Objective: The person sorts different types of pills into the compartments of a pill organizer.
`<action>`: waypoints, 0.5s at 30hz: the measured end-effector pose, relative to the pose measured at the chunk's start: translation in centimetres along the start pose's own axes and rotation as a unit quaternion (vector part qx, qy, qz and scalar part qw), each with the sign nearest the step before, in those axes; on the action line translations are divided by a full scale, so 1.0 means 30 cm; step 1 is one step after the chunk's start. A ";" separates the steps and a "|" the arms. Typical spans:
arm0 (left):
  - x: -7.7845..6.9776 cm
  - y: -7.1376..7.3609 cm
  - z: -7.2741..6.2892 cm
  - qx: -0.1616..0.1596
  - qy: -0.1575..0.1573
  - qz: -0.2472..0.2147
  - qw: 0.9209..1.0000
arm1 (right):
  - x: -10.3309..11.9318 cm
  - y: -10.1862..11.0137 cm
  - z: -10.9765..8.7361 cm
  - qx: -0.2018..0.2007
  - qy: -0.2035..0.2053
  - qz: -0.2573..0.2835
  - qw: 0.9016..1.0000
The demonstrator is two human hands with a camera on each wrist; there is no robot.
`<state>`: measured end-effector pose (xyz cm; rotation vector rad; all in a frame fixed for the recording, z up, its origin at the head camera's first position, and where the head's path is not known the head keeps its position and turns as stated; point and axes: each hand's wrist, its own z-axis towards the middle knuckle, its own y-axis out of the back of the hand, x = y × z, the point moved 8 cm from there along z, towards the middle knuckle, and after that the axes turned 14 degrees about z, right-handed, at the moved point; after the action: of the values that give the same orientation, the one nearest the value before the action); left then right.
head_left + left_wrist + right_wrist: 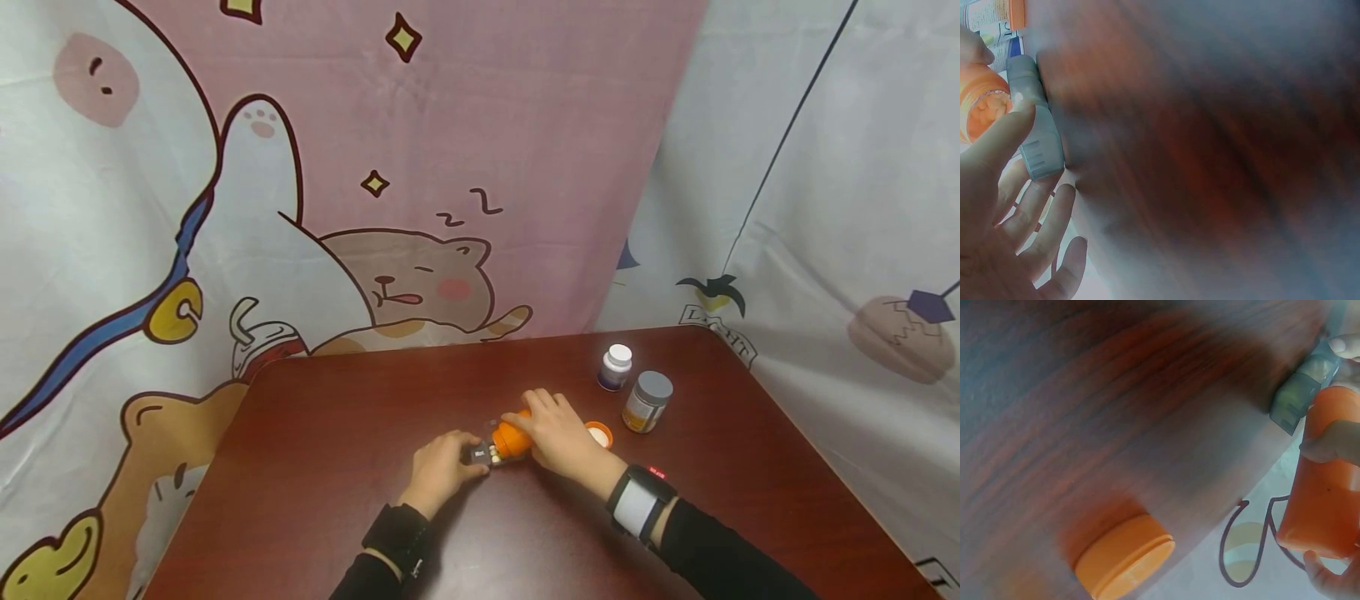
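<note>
My left hand (437,473) holds one end of a grey, see-through pill box (480,454) between thumb and fingers. Over that box, an orange pill bottle (512,440) is tipped with its uncapped mouth toward the left hand. My right hand (558,437) grips this bottle around its body. Pale pills (991,109) show inside the bottle's mouth in the left wrist view, and a few whitish ones (495,455) show at the box. The bottle's orange cap (1125,556) lies on the table beside the right hand, its white inside facing up in the head view.
A small white-capped bottle (615,367) and a wider jar with a grey lid (647,402) stand at the back right of the brown table (337,433). A small red item (657,472) shows by the right wrist. Printed cloth (525,125) hangs behind.
</note>
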<state>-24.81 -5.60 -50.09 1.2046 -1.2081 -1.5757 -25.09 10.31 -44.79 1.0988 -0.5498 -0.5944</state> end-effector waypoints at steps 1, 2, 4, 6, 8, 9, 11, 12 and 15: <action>-0.001 0.000 0.000 -0.001 -0.001 -0.001 1.000 | -0.010 -0.002 -0.003 0.003 -0.013 0.012 1.000; -0.002 0.000 0.001 -0.001 -0.002 -0.002 1.000 | -0.021 -0.004 -0.006 0.006 -0.027 0.028 0.999; -0.004 0.004 0.000 -0.003 -0.002 -0.004 1.000 | -0.044 -0.011 -0.013 0.014 -0.055 0.054 0.997; -0.004 0.007 -0.001 -0.002 -0.002 -0.005 1.000 | -0.061 -0.017 -0.020 0.019 -0.075 0.072 0.994; -0.003 0.010 -0.003 -0.002 -0.001 -0.005 1.000 | -0.070 -0.022 -0.025 0.022 -0.086 0.084 0.993; -0.002 0.010 -0.004 -0.002 0.000 -0.005 1.000 | -0.073 -0.024 -0.026 0.022 -0.090 0.087 0.992; -0.001 0.009 -0.004 0.000 0.000 -0.003 1.000 | -0.077 -0.028 -0.030 0.019 -0.096 0.095 0.991; -0.001 0.007 -0.004 -0.001 0.001 -0.003 1.000 | -0.080 -0.030 -0.034 0.018 -0.101 0.100 0.990; -0.002 0.004 -0.004 -0.002 0.000 -0.003 1.000 | -0.092 -0.036 -0.047 0.010 -0.115 0.117 0.986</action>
<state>-24.68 -5.61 -49.98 1.2075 -1.2026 -1.5812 -26.31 12.74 -46.62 0.9715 -0.8745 -0.5127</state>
